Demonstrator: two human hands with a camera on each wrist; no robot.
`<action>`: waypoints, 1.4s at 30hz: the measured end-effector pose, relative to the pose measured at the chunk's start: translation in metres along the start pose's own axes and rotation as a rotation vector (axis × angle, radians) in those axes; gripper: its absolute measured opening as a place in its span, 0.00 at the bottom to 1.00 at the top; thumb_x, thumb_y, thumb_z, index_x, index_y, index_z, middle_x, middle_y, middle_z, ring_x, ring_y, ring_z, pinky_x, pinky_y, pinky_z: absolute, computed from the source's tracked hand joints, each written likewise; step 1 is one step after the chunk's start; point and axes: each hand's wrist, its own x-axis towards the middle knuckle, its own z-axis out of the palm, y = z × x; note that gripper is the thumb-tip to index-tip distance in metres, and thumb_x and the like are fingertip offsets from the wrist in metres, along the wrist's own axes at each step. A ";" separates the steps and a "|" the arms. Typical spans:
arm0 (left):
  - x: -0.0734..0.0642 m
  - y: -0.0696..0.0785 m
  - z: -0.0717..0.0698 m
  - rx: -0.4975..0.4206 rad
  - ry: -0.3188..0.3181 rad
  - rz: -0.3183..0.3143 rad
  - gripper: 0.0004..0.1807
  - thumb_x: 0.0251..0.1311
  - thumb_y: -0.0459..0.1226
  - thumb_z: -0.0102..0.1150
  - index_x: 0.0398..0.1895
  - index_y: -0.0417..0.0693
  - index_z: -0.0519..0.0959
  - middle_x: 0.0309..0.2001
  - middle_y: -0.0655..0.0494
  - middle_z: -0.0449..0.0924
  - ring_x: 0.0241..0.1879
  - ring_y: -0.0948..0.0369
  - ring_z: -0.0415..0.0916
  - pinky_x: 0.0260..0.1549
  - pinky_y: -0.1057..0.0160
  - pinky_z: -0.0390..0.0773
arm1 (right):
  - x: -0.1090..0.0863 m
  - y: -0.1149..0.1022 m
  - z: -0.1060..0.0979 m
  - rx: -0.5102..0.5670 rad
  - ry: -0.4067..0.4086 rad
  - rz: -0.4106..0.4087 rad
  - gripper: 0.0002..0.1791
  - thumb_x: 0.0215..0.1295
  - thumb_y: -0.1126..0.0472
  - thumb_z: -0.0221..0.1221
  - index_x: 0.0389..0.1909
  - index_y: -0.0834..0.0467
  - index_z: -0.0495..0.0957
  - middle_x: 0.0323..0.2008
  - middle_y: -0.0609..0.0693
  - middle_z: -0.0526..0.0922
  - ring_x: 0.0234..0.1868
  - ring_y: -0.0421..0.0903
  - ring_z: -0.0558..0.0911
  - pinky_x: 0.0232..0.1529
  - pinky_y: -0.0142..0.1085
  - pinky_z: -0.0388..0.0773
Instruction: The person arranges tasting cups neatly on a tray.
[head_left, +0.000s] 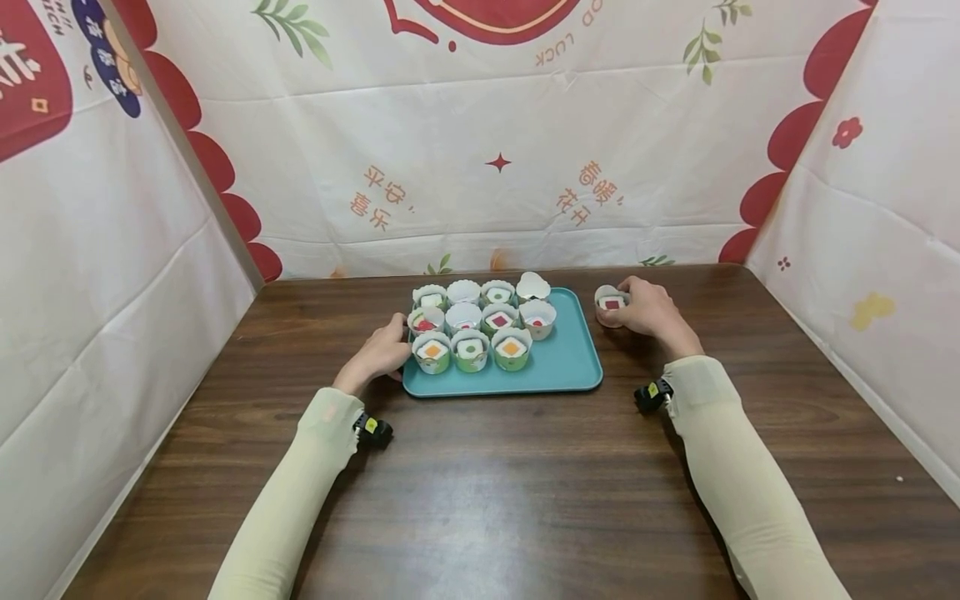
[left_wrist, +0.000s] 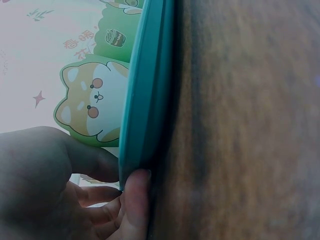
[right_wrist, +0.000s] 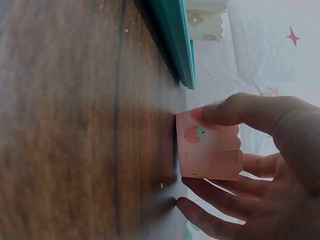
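My left hand [head_left: 381,348] grips the left rim of a teal tray [head_left: 568,358], thumb and fingers on both sides of it in the left wrist view. Several scalloped paper cups stand in rows on the tray, many holding white pieces with coloured centres. One green cup [left_wrist: 95,100] with a cartoon dog print is just inside the gripped rim. Right of the tray, my right hand [head_left: 652,313] holds a pink paper cup [right_wrist: 212,150] with strawberry prints between thumb and fingers. That cup stands upright at the tabletop, with a white piece with a dark red square [head_left: 611,304] inside.
The tray's right part is bare teal surface. Brown wooden table [head_left: 480,483] extends in front and to both sides. A white printed cloth [head_left: 480,167] hangs behind the table, with more cloth at the left and right.
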 end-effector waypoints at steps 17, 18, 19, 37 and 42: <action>0.001 0.000 0.000 -0.006 0.014 0.021 0.26 0.71 0.37 0.47 0.70 0.42 0.60 0.70 0.34 0.66 0.56 0.42 0.77 0.27 0.59 0.88 | 0.001 -0.007 0.000 0.025 0.036 -0.006 0.38 0.64 0.50 0.67 0.64 0.69 0.65 0.51 0.67 0.76 0.48 0.60 0.74 0.47 0.49 0.76; 0.001 0.001 0.000 -0.005 0.015 0.021 0.26 0.71 0.37 0.47 0.70 0.42 0.60 0.70 0.34 0.66 0.56 0.42 0.76 0.27 0.59 0.88 | 0.001 -0.008 0.000 0.028 0.038 -0.009 0.37 0.64 0.50 0.67 0.64 0.69 0.65 0.51 0.67 0.76 0.48 0.60 0.74 0.47 0.49 0.76; 0.001 0.001 0.000 -0.002 0.017 0.021 0.26 0.71 0.36 0.47 0.70 0.42 0.60 0.70 0.34 0.66 0.56 0.42 0.77 0.27 0.59 0.88 | 0.001 -0.008 0.000 0.029 0.038 -0.012 0.38 0.64 0.50 0.67 0.65 0.69 0.65 0.50 0.67 0.76 0.48 0.60 0.74 0.47 0.48 0.76; 0.000 0.001 0.000 0.005 0.004 -0.011 0.26 0.71 0.36 0.46 0.71 0.43 0.60 0.71 0.35 0.66 0.56 0.42 0.76 0.27 0.60 0.87 | -0.003 -0.024 -0.004 0.087 0.072 -0.017 0.41 0.64 0.49 0.66 0.68 0.65 0.59 0.52 0.67 0.75 0.48 0.60 0.76 0.44 0.45 0.76; -0.001 0.002 0.000 0.011 0.006 -0.006 0.26 0.72 0.37 0.47 0.71 0.42 0.60 0.70 0.34 0.67 0.54 0.43 0.77 0.27 0.60 0.87 | -0.006 -0.031 -0.004 0.060 0.102 -0.040 0.38 0.65 0.49 0.66 0.65 0.64 0.60 0.48 0.67 0.76 0.44 0.60 0.77 0.39 0.44 0.75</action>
